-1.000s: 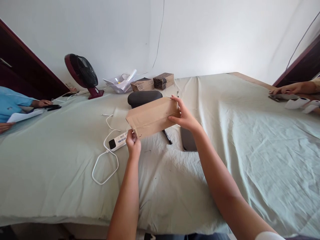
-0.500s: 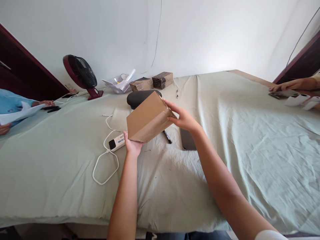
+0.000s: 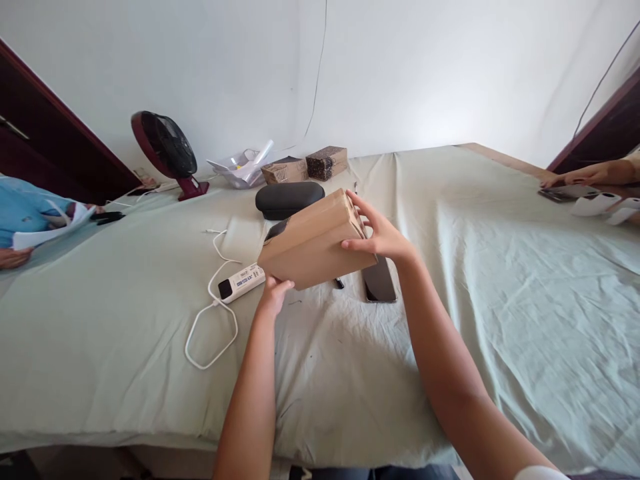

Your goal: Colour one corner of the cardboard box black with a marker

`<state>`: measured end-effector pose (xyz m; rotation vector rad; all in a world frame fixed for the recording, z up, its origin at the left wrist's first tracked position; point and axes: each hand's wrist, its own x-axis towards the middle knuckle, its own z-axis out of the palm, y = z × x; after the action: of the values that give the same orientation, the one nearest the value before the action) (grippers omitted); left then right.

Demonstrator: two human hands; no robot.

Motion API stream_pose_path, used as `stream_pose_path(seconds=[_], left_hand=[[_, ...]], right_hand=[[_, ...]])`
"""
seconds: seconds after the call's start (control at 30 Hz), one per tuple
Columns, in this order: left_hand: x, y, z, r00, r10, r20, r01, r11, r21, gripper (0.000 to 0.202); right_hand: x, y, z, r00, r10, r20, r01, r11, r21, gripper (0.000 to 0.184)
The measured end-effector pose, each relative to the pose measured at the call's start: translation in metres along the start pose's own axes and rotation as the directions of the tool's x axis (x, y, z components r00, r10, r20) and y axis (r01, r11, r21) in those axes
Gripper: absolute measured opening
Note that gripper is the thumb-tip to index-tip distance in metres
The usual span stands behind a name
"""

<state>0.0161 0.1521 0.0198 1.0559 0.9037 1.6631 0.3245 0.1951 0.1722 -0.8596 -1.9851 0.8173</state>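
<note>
Tilted above the table, a brown cardboard box (image 3: 315, 250) is held between both my hands. My left hand (image 3: 273, 297) grips its lower left corner from underneath, with the thumb on the near face. My right hand (image 3: 377, 233) clasps the right end, fingers over the far edge and thumb on the near side. Part of a dark patch shows on the box's upper left. Behind the box lies a black zip case (image 3: 289, 199). A dark smartphone (image 3: 380, 281) rests below my right hand, and a black marker (image 3: 339, 283) is mostly hidden under the box.
A white power bank (image 3: 243, 282) with a white cable (image 3: 187, 343) lies left of my hands. Farther back stand a fan (image 3: 167, 150), a clear plastic basket (image 3: 237, 175) and two cartons (image 3: 327, 163). People's hands show at both sides, with paper rolls (image 3: 595, 203) at right.
The box has been turned in my hands, so its top with the dark patch and its near side now show. My right thumb has shifted onto the near side.
</note>
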Motion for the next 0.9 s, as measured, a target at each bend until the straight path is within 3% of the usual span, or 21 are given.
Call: stream_pose_path(seconds=[0.07, 0.13, 0.23, 0.3, 0.4, 0.5, 0.7, 0.8, 0.9], left_hand=[[0.005, 0.002, 0.005, 0.986, 0.153, -0.063, -0.147, 0.985, 0.091, 0.117], [0.01, 0.007, 0.008, 0.941, 0.33, -0.075, -0.307, 0.926, 0.219, 0.126], [0.012, 0.018, 0.009, 0.914, 0.404, -0.037, -0.39, 0.899, 0.197, 0.134], [0.009, 0.026, 0.011, 0.942, 0.333, -0.043, -0.332, 0.943, 0.014, 0.124], [0.0, 0.037, 0.019, 0.996, 0.077, 0.034, -0.067, 0.97, -0.232, 0.103], [-0.006, 0.043, 0.025, 0.991, -0.107, 0.076, 0.126, 0.938, -0.323, 0.098], [-0.003, 0.038, 0.021, 0.993, -0.114, -0.03, 0.095, 0.925, -0.367, 0.072], [0.0, 0.03, 0.018, 0.985, -0.121, -0.123, 0.063, 0.916, -0.396, 0.063], [0.003, 0.024, 0.017, 0.969, -0.121, -0.213, 0.024, 0.912, -0.409, 0.057]], right_hand=[[-0.002, -0.011, -0.001, 0.995, -0.1, -0.016, 0.097, 0.988, -0.123, 0.127], [-0.004, -0.027, 0.001, 0.984, -0.18, -0.001, 0.175, 0.958, -0.228, 0.126], [-0.009, -0.052, 0.007, 0.964, -0.262, 0.044, 0.263, 0.915, -0.305, 0.124], [-0.013, -0.063, 0.009, 0.95, -0.306, 0.062, 0.311, 0.906, -0.286, 0.124], [-0.015, -0.068, 0.007, 0.941, -0.329, 0.075, 0.338, 0.916, -0.218, 0.128], [-0.017, -0.062, 0.0, 0.958, -0.261, 0.116, 0.277, 0.948, -0.154, 0.128], [-0.021, -0.046, -0.017, 0.967, -0.073, 0.242, 0.064, 0.997, 0.045, 0.128], [-0.019, -0.038, -0.017, 0.976, -0.012, 0.219, -0.026, 0.985, 0.171, 0.112], [-0.014, -0.024, -0.008, 0.979, 0.139, 0.151, -0.178, 0.941, 0.289, 0.087]])
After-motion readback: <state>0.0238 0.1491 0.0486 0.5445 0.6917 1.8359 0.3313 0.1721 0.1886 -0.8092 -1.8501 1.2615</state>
